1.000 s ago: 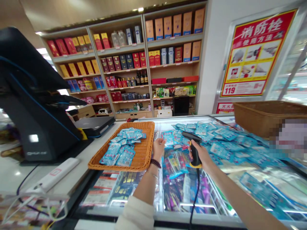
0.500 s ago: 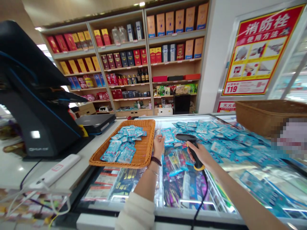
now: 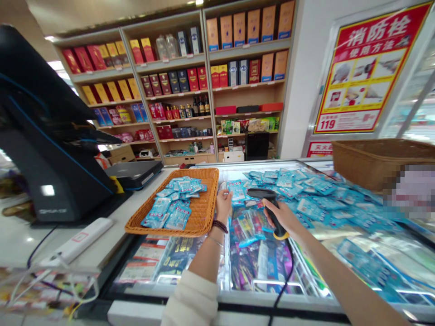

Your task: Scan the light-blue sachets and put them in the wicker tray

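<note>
My right hand [image 3: 277, 213] is wrapped round the handle of a black barcode scanner [image 3: 263, 194], whose head points left. A dark cord runs down from its yellow-ringed base. My left hand [image 3: 223, 201], with a beaded bracelet on the wrist, is closed at the edge of a blue packet [image 3: 238, 190] just in front of the scanner head. Left of this hand is an orange wicker basket [image 3: 205, 213] with several blue packets [image 3: 178, 215] in it. A wide heap of similar packets [image 3: 316, 203] lies on the glass top, right of the scanner.
Under the glass, a freezer [image 3: 268, 286] holds bagged goods in wire baskets. A black checkout terminal [image 3: 54, 181], a flat black scale [image 3: 136, 174] and a white power strip [image 3: 81, 240] are on the left counter. A brown basket [image 3: 374, 158] stands at right; shelves [image 3: 246, 93] rise behind.
The view has shifted very slightly. Both hands, the scanner and the packet keep nearly the same places relative to each other.
</note>
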`<state>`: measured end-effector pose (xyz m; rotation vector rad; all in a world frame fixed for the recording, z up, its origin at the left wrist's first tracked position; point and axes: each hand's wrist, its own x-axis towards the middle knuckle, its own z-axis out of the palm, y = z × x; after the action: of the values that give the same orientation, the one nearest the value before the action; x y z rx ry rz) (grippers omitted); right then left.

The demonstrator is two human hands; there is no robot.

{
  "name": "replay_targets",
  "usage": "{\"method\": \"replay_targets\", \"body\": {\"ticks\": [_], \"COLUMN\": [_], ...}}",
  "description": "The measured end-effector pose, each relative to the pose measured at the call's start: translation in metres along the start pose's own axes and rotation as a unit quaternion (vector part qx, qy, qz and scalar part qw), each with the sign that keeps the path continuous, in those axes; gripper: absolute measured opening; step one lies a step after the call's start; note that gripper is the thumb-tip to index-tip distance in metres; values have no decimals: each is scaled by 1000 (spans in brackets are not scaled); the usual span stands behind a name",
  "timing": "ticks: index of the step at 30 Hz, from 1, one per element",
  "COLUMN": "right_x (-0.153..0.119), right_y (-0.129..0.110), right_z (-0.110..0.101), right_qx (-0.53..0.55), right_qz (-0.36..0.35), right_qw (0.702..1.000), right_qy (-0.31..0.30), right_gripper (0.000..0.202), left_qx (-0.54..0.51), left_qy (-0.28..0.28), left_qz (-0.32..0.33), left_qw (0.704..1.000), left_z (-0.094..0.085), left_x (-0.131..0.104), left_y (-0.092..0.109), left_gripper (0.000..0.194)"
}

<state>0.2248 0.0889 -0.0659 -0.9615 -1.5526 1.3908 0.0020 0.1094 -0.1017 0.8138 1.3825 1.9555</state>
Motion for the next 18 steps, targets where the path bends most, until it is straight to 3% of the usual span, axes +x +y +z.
{"method": "replay_targets", "body": {"ticks": [11, 18], "right_x": [0, -1], "right_y": [0, -9], "right_z": [1, 3], "right_qx": [18, 173], "right_qz": [17, 43], "right_qw": [1000, 982], "right_qy": [7, 56], "right_gripper": [54, 39], "left_qx": [6, -27], "left_qy": [-11, -20], "left_qz": [-15, -21], "left_qw": [1000, 999], "left_z": [-1, 16], "left_x": [-4, -21], "left_y": [7, 24], "left_gripper": [28, 35]}}
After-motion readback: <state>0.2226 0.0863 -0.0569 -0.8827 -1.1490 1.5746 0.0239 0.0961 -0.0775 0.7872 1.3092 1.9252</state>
